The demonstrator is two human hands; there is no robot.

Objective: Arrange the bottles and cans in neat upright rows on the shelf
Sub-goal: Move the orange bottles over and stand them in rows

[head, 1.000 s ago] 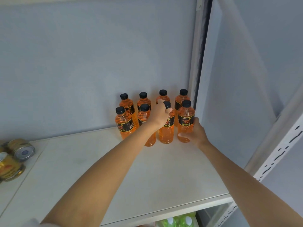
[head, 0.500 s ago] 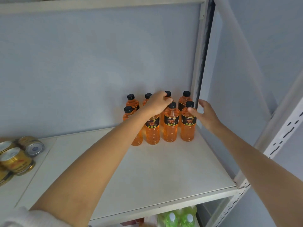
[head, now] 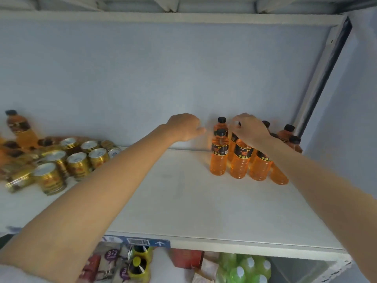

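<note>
Right hand (head: 250, 127) curls over the orange bottles' (head: 240, 158) caps, grip unclear, while left hand (head: 184, 127) hangs loosely curled, empty, beside them.

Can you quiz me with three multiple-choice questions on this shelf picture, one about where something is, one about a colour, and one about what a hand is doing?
1. Where do the short gold metal cans stand on the white shelf board?
A. at its left end
B. against its right post
C. on the level below

2. What colour are the caps of the clear plastic bottles of orange drink?
A. white
B. black
C. green

3. What is the left hand doing?
A. gripping a can
B. lifting a bottle
C. holding nothing, beside the bottles

Answers: 1 A, the cans cluster at the left, far from the bottles. 2 B, each visible cap is black. 3 C, its fingers are loosely curled in the air left of the group, while the right hand reaches over the bottle tops.
</note>
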